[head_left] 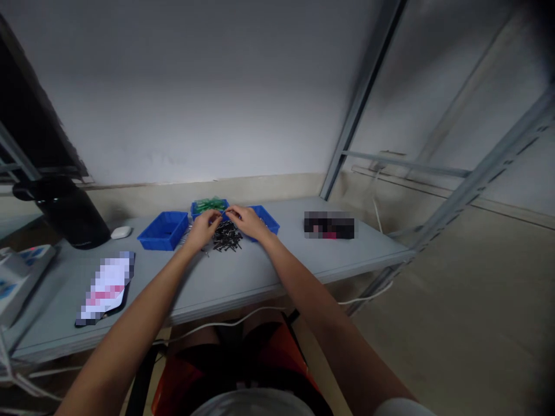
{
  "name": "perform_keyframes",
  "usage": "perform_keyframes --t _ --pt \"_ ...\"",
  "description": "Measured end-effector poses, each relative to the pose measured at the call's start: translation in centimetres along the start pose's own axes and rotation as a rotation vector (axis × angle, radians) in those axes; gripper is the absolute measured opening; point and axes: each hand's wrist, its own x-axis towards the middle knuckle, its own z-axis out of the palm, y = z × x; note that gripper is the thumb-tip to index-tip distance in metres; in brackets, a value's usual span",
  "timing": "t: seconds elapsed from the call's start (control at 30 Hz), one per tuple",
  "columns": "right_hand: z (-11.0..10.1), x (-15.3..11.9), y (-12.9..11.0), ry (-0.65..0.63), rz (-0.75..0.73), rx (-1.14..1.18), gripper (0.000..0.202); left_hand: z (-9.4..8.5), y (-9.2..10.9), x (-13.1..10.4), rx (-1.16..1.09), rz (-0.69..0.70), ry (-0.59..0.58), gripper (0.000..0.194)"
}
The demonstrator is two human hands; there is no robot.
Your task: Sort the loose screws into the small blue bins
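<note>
My left hand (203,227) and my right hand (248,221) are close together above a pile of dark screws (227,237). The fingertips of both are pinched. Whatever they hold is too small to make out. Behind them a blue bin (193,215) contains green pieces (210,204). A second blue bin (272,225) stands under and beside my right hand, partly hidden by it. To the left of my left hand is another blue bin (156,244). A few shiny metal pieces (205,252) lie beside the pile, near my left wrist.
On the grey table (225,286) a phone (106,289) and a white earphone case (121,232) lie at the left, near a black bottle (76,214) and a power strip (26,277). A blurred dark item (329,225) lies at the right. A metal post (347,133) rises behind.
</note>
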Motion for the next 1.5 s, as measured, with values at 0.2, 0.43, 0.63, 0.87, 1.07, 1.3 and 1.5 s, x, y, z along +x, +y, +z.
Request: perform_keyframes --t 0.2,0.43,0.63,0.87,1.07,1.3,1.5 --pt "0.2 0.2 0.8 0.0 0.035 0.056 0.02 0.0 -0.5 0.2 0.071 0.032 0.009 0.015" --pt "-0.2 0.2 0.5 -0.076 0.053 -0.005 0.021 0.1 -0.5 0.2 0.146 0.12 -0.001 0.017" --pt "-0.4 0.1 0.1 -0.141 0.065 0.016 0.022 -0.2 0.5 0.1 0.086 0.112 -0.01 0.019" --pt "0.0 0.0 -0.5 -0.175 0.077 0.009 0.021 -0.3 1.1 0.0 0.014 0.056 0.073 0.02" --pt "-0.1 0.0 0.1 -0.121 0.079 0.004 0.022 -0.5 0.8 0.0 0.133 0.02 0.064 0.019" --pt "-0.2 0.0 0.0 -0.1 0.067 -0.021 0.023 -0.2 -0.3 0.0 0.202 0.098 -0.004 0.02" --pt "-0.4 -0.1 -0.1 -0.17 0.077 0.017 0.021 -0.2 -0.2 0.0 0.158 0.101 -0.02 0.019"
